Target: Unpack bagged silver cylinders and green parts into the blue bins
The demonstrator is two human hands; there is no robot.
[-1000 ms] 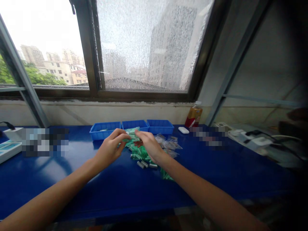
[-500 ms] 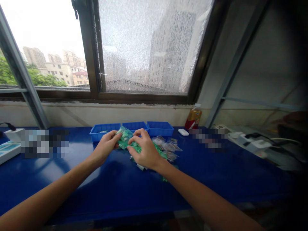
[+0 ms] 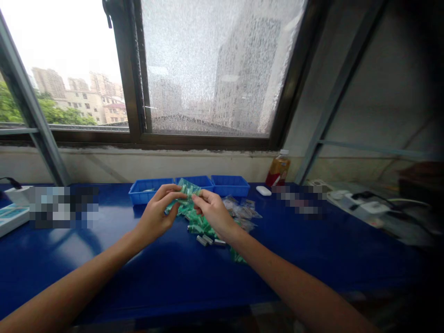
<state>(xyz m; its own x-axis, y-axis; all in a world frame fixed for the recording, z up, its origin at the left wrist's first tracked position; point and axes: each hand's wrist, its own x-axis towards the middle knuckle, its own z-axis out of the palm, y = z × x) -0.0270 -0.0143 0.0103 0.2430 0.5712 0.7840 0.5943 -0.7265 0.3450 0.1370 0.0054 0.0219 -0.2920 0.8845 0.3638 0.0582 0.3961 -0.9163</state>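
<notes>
Between my two hands, above the blue table, is a green-tinted clear plastic bag (image 3: 189, 187) with small pale pieces inside. My left hand (image 3: 157, 210) grips its left side between thumb and fingers. My right hand (image 3: 213, 210) pinches its right edge. Below them lies a heap of similar green bags (image 3: 201, 225), partly hidden by my right hand. Several short silvery cylinders (image 3: 207, 239) rest at the heap's near side. Right of my right hand, clear plastic bags (image 3: 244, 210) with brownish contents are piled.
Three blue bins (image 3: 230, 185) stand in a row by the wall under the window; the left one holds something small. A white case (image 3: 263, 190) and a drink bottle (image 3: 278, 169) are at the back right. Power strips (image 3: 369, 206) with cables lie far right.
My right hand has closed onto the bag's right edge. My left hand has shifted slightly right, its fingers now across the bag. The silvery cylinders show more fully.
</notes>
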